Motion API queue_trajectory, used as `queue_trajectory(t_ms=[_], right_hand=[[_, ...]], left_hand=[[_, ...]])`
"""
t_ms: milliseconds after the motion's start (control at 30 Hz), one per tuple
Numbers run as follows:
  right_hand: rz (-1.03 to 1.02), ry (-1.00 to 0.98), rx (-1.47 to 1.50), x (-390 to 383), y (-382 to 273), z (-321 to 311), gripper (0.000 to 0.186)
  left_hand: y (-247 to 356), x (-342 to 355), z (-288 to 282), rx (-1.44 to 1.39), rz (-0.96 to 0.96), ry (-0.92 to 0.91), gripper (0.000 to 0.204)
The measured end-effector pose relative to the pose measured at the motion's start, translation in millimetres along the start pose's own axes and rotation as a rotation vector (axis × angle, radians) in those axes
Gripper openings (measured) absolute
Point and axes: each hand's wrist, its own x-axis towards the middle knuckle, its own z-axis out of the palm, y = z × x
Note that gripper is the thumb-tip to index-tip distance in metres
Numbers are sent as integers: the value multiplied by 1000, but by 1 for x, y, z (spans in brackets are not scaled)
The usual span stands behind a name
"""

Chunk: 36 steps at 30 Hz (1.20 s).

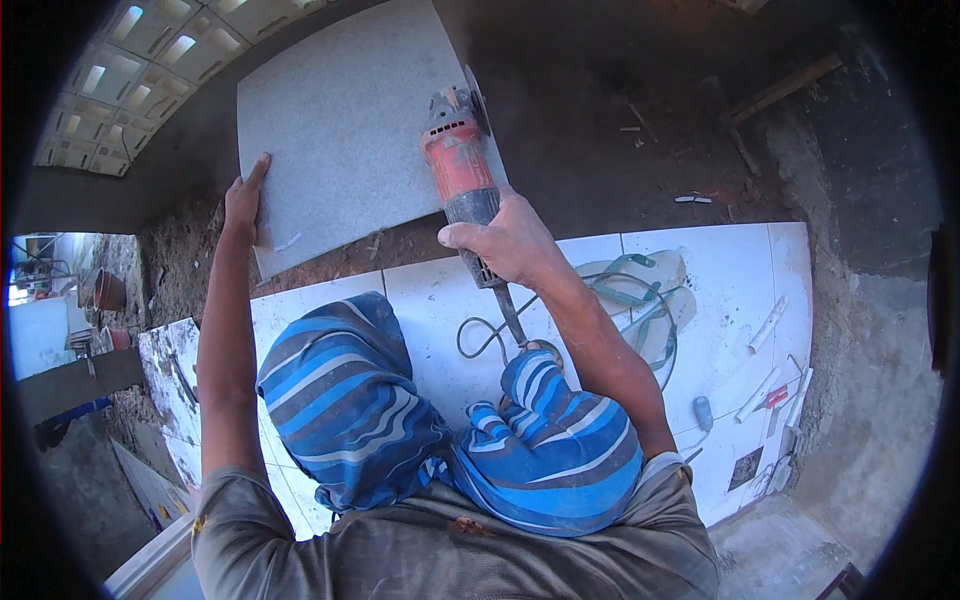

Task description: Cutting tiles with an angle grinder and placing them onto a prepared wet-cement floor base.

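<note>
The person's left hand [245,200] presses flat on the near left edge of a large grey speckled square tile [340,130], fingers [258,168] together and stretched out along the tile's edge, the thumb resting on its face. The tile lies on bare dark earth ground [620,150], its near corner overlapping the edge of a laid floor of white glossy tiles [730,290].

The right hand [510,240] is wrapped tightly around the dark handle of a red, dust-covered angle grinder [458,160], fingers clamped on it. The grinder points away from the person, and its cutting disc [475,100] stands on edge at the right side of the grey tile. A grey power cord [500,330] runs back from the handle and loops over the white floor.

The person squats, with knees in blue and grey striped cloth [350,400] low in the view. A pair of pale sandals with green straps [640,290] lies on the white floor just right of the right forearm. Farther right, near the floor's edge, lie white tube-like pieces [768,325] and a few small hand tools [775,400].
</note>
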Motion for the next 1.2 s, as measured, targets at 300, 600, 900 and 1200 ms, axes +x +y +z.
queue_trajectory(t_ms=[300,600,900,1200], right_hand=[[-20,46,15,-4,8,5,47],[-41,77,6,-13,12,5,61],[65,-30,-49,-21,7,0,87],[65,-34,-36,-29,9,1,79]], left_hand=[[-1,2,-1,8,-32,-3,81],[-4,5,0,8,-16,-3,82],[-11,14,-3,-7,-7,-22,82],[-8,7,-1,51,-5,21,84]])
